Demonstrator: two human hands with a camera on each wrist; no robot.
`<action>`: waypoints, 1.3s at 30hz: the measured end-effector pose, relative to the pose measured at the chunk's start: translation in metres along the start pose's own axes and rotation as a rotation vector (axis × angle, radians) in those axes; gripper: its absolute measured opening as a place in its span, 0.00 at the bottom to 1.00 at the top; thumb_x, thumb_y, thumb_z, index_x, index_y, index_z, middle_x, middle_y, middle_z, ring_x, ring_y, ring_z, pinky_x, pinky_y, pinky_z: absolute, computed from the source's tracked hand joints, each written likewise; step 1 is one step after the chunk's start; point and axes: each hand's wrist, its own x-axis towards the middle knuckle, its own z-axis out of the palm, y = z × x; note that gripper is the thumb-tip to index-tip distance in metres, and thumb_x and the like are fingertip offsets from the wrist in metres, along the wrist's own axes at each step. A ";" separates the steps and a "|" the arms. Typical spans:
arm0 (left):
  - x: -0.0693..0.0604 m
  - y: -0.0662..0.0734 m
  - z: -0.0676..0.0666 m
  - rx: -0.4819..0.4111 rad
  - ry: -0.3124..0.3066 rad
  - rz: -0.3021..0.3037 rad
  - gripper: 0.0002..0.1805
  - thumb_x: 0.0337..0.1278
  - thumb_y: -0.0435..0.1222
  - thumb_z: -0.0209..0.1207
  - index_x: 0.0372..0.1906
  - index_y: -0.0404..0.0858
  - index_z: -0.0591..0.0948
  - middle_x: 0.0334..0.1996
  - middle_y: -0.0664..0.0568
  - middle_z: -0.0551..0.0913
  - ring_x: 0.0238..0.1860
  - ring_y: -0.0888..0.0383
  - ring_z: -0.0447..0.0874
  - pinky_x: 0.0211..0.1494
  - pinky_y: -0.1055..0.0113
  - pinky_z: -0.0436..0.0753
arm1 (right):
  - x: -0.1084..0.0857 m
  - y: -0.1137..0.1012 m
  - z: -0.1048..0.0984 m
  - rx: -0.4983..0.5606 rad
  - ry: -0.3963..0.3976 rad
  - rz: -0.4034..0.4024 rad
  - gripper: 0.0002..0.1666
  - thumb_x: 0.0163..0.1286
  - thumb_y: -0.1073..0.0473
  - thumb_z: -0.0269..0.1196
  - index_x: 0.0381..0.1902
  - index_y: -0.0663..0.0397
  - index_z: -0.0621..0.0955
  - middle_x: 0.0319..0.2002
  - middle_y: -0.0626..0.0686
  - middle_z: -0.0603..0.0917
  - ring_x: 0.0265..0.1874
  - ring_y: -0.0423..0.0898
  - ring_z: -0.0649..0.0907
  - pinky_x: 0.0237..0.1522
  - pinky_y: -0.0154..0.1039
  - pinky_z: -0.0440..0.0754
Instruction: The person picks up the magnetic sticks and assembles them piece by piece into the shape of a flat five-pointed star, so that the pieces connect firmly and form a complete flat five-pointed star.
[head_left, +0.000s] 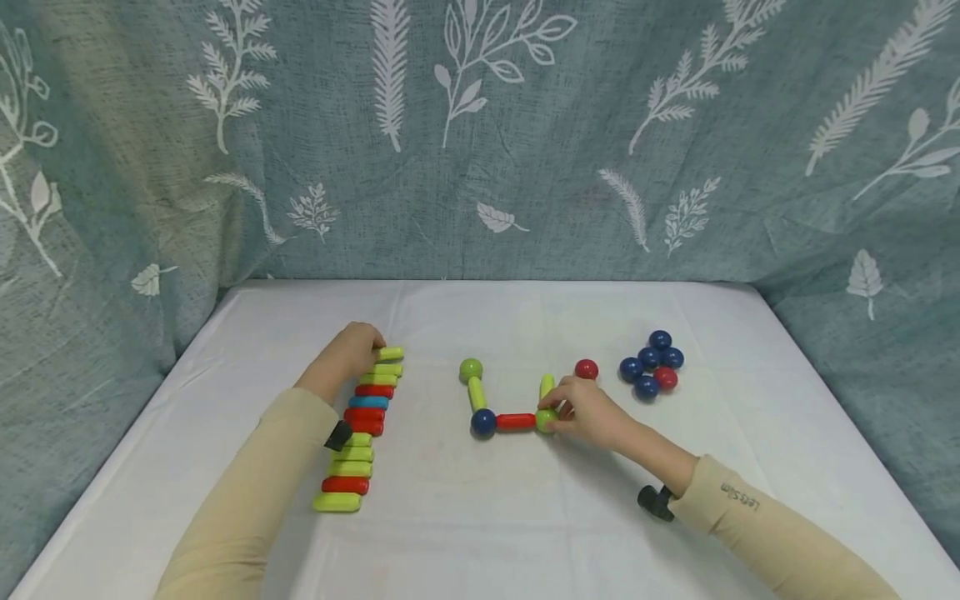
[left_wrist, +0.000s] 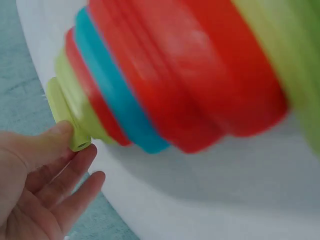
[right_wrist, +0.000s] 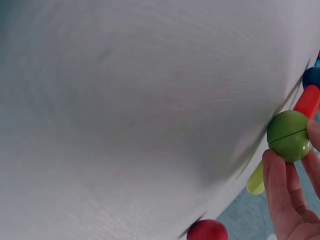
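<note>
At the far end of a row of rods, my left hand (head_left: 348,354) pinches a yellow-green rod (left_wrist: 60,102) between thumb and fingers. My right hand (head_left: 588,408) holds a green ball (right_wrist: 288,136) by its sides with thumb and fingertips. That ball meets one end of a red rod (head_left: 515,422), whose other end meets a dark blue ball (head_left: 483,423). From the blue ball a yellow-green rod (head_left: 477,394) runs back to a second green ball (head_left: 471,370). Another yellow-green rod (head_left: 547,384) points away from the held ball, partly hidden by my fingers.
The row holds several yellow-green and red rods (head_left: 347,485) and a light blue rod (head_left: 368,402). A lone red ball (head_left: 587,368) lies just beyond my right hand. Farther right, several dark blue balls (head_left: 632,368) cluster with a red ball (head_left: 665,378) on the white tablecloth (head_left: 465,533).
</note>
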 end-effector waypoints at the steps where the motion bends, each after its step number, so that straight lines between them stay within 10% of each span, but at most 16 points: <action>1: 0.000 0.003 -0.001 0.001 0.007 0.012 0.14 0.61 0.25 0.50 0.48 0.22 0.76 0.48 0.32 0.76 0.49 0.41 0.73 0.53 0.53 0.73 | 0.000 0.000 0.000 -0.002 -0.001 0.000 0.14 0.51 0.65 0.69 0.39 0.58 0.84 0.29 0.46 0.77 0.31 0.41 0.78 0.32 0.28 0.77; 10: 0.022 0.037 -0.001 -0.086 0.007 0.079 0.14 0.61 0.30 0.53 0.47 0.25 0.78 0.46 0.36 0.79 0.47 0.45 0.76 0.49 0.58 0.75 | 0.001 0.000 0.000 -0.012 -0.003 0.000 0.14 0.52 0.64 0.70 0.38 0.57 0.84 0.30 0.47 0.77 0.30 0.42 0.78 0.31 0.28 0.77; 21: 0.045 0.090 0.036 -0.288 -0.022 0.064 0.14 0.61 0.34 0.55 0.49 0.31 0.79 0.43 0.43 0.81 0.43 0.53 0.78 0.45 0.64 0.77 | 0.002 0.002 0.000 -0.013 -0.006 -0.006 0.13 0.52 0.64 0.69 0.38 0.57 0.84 0.29 0.46 0.77 0.30 0.41 0.78 0.31 0.28 0.77; 39: 0.046 0.111 0.050 -0.226 -0.043 0.006 0.14 0.60 0.34 0.56 0.48 0.32 0.80 0.45 0.45 0.80 0.47 0.53 0.76 0.49 0.64 0.75 | 0.002 0.001 0.000 -0.007 -0.003 0.010 0.13 0.52 0.64 0.70 0.38 0.56 0.84 0.29 0.45 0.77 0.30 0.41 0.78 0.32 0.28 0.77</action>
